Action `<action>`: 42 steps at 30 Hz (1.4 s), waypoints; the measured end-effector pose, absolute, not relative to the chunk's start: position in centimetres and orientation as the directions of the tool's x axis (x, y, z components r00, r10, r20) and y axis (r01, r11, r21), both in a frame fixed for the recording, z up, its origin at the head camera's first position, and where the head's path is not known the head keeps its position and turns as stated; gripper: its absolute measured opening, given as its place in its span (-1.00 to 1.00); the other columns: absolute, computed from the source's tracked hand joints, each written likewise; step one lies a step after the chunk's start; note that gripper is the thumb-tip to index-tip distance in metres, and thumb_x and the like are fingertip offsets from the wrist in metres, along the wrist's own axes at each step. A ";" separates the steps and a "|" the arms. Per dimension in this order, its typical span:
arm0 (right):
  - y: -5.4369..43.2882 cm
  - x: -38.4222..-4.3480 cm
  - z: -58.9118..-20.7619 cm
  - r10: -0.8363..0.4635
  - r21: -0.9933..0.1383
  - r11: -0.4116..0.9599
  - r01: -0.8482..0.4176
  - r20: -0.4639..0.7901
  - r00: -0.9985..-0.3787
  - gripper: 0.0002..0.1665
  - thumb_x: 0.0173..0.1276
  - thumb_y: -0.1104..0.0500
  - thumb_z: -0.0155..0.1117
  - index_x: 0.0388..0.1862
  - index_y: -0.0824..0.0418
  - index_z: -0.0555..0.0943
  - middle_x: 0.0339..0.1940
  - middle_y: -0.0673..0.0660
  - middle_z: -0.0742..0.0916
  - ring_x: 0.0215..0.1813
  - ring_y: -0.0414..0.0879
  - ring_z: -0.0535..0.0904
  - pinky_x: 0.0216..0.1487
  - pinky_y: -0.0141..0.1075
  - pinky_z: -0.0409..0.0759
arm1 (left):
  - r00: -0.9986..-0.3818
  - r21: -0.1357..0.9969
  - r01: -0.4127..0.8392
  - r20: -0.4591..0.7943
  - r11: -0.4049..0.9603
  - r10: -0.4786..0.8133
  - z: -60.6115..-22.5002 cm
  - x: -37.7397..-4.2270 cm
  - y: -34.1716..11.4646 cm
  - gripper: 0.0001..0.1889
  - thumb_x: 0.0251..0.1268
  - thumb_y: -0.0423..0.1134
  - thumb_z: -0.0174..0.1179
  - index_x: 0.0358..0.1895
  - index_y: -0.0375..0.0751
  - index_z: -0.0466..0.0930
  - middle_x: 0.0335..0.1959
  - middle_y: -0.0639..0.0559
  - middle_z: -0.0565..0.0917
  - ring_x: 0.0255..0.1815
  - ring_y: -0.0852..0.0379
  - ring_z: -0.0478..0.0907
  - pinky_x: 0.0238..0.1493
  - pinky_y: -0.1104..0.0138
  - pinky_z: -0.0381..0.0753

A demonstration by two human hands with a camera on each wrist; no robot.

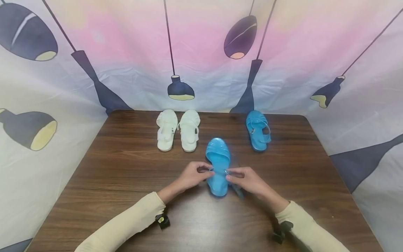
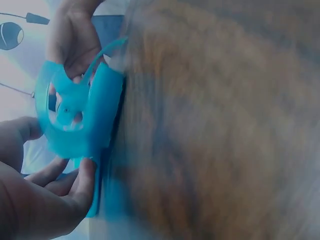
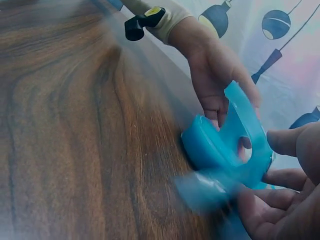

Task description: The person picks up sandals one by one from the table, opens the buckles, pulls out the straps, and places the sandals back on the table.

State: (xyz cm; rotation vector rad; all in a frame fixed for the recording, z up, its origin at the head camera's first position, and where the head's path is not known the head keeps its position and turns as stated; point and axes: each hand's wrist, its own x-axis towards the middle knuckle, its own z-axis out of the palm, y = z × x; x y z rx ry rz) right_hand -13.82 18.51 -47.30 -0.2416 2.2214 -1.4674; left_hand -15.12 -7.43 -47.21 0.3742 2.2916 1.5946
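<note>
A blue sandal [image 1: 218,183] lies at the middle of the table, its toe pointing away from me. My left hand [image 1: 194,174] pinches its left side, thumb and forefinger at the strap. On the other side, my right hand [image 1: 247,178] pinches the strap near a small metal buckle [image 1: 226,172]. A loose strap end [image 1: 237,191] sticks out below the right fingers, blurred in the right wrist view. Both wrist views show the heel and the raised back strap [image 2: 47,100] between the two hands.
A second blue sandal [image 1: 259,136] stands at the back right of the wooden table [image 1: 132,196]. Two white sandals [image 1: 167,131] stand side by side at the back, left of centre. Behind the table hangs a cloth [image 1: 135,45] printed with lamps.
</note>
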 end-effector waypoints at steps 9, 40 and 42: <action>19.0 -13.7 -46.9 -0.404 -0.916 0.376 0.140 -0.298 -0.865 -0.40 0.50 -0.04 0.31 0.37 0.26 0.54 0.28 0.29 0.67 0.09 0.08 0.72 -0.01 -0.10 0.73 | -0.872 0.839 0.286 0.027 0.463 0.489 -45.9 -17.2 -6.9 -0.67 0.41 -0.09 0.31 0.08 -0.20 0.70 -0.08 0.02 0.77 -0.11 0.18 0.70 -0.06 0.31 0.69; 19.3 -13.5 -47.5 -0.384 -0.883 0.466 0.055 -0.258 -0.886 -0.72 0.47 0.04 0.34 -0.08 0.25 0.74 -0.25 0.08 0.75 -0.22 -0.02 0.59 -0.21 -0.19 0.63 | -0.604 0.805 0.418 -0.101 0.422 0.791 -46.2 -20.3 -4.8 -0.73 0.24 -0.29 0.46 0.01 -0.15 0.76 -0.06 0.12 0.79 0.04 0.25 0.66 0.12 0.38 0.60; 19.2 -13.6 -47.6 -0.379 -0.883 0.466 0.058 -0.259 -0.888 -0.74 0.47 0.06 0.33 -0.11 0.24 0.74 -0.27 0.09 0.73 -0.22 -0.02 0.58 -0.22 -0.21 0.62 | -0.610 0.797 0.426 -0.097 0.429 0.786 -46.3 -20.2 -4.7 -0.73 0.23 -0.30 0.47 -0.01 -0.13 0.76 -0.07 0.13 0.79 0.03 0.24 0.66 0.11 0.38 0.60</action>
